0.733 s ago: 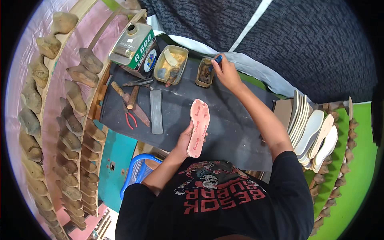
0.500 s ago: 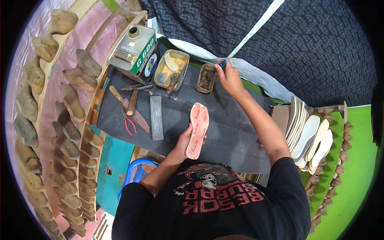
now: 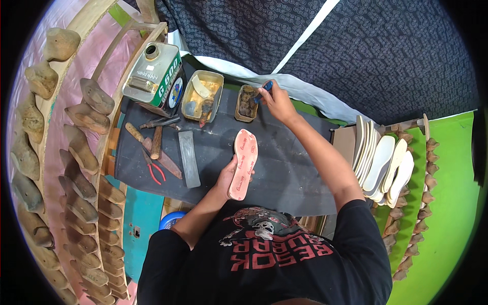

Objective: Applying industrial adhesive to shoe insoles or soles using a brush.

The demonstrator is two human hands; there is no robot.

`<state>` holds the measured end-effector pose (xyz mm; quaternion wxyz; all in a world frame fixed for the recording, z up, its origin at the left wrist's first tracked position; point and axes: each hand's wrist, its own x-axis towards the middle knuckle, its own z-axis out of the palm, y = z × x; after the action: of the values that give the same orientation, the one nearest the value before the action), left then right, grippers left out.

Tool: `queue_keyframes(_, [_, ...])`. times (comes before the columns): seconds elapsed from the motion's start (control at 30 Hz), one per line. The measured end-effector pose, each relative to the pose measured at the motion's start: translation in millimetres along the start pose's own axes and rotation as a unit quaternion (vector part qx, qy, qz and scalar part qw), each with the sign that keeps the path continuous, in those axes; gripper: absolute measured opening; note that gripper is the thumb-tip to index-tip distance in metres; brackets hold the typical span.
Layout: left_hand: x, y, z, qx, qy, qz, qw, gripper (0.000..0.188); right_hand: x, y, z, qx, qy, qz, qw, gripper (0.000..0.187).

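Holding the pink sole (image 3: 243,163) flat at frame centre, my left hand (image 3: 227,178) cups its near edge; my right hand (image 3: 274,101) pinches a blue-handled brush (image 3: 263,92) dipped in the small tin (image 3: 247,103) above. Loading glue, I judge; spreading over the sole comes next.

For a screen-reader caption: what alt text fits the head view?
A person's left hand holds a pink shoe insole on a dark workbench, while the right hand dips a blue-handled brush into a small glue tin. Wooden shoe lasts line the left.
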<state>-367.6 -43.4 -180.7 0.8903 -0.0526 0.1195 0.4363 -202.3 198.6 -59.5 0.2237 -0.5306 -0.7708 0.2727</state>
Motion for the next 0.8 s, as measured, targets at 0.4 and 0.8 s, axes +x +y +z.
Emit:
queue_keyframes(0.4, [9.4, 4.6, 11.2, -0.035, 0.030, 0.014, 0.999, 0.058, -21.4, -34.4, -23.5, 0.046, 0.111, -0.048, 0.992, 0.024])
queue_keyframes(0.8, [8.6, 3.2, 21.7, -0.034, -0.013, 0.020, 0.999, 0.053, -38.6, -14.8, -18.8, 0.080, 0.069, -0.025, 0.994, 0.024])
